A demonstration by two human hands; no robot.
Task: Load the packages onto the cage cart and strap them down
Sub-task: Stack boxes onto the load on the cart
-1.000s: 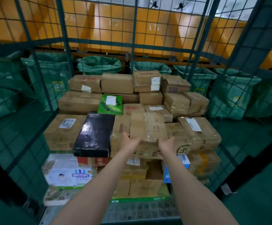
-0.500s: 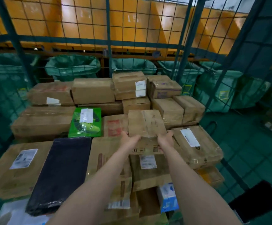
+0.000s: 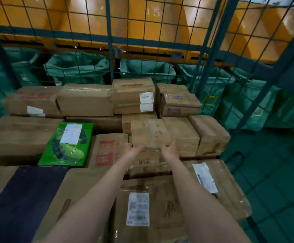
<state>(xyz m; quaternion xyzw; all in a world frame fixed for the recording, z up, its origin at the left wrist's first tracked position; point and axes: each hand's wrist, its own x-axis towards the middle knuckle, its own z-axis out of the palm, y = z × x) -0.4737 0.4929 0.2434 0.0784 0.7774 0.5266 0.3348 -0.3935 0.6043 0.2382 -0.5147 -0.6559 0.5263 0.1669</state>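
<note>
hands on a parcel at a sorting depot: a person's left hand [image 3: 135,151] and right hand [image 3: 170,149] clasp the near edge of a taped cardboard box [image 3: 149,131] at the middle of the load in a cage cart [image 3: 108,50]. the fingers curl round its lower corners, with the fingertips hidden beneath. whether the box already rests on the carton below or hangs just above it cannot be told.

loading looks far along. brown cartons fill the cart in layers, with a green package [image 3: 67,144] and a black package [image 3: 23,199] lying flat on top to the left and a labelled carton [image 3: 148,207] nearest the camera. no strap shows anywhere, so the tying-down appears not yet begun.

room is tight. the held box touches a brown carton [image 3: 182,135] on its right and sits just beside a red-printed carton [image 3: 106,151] on its left, with the stacked back row close behind. the wire mesh rises well above the load at the back and right, where the outermost carton [image 3: 210,134] lies near it. free space is mostly upward and toward the person, so drawing the hands straight back looks easiest. green sacks [image 3: 76,69] stand beyond the mesh.
</note>
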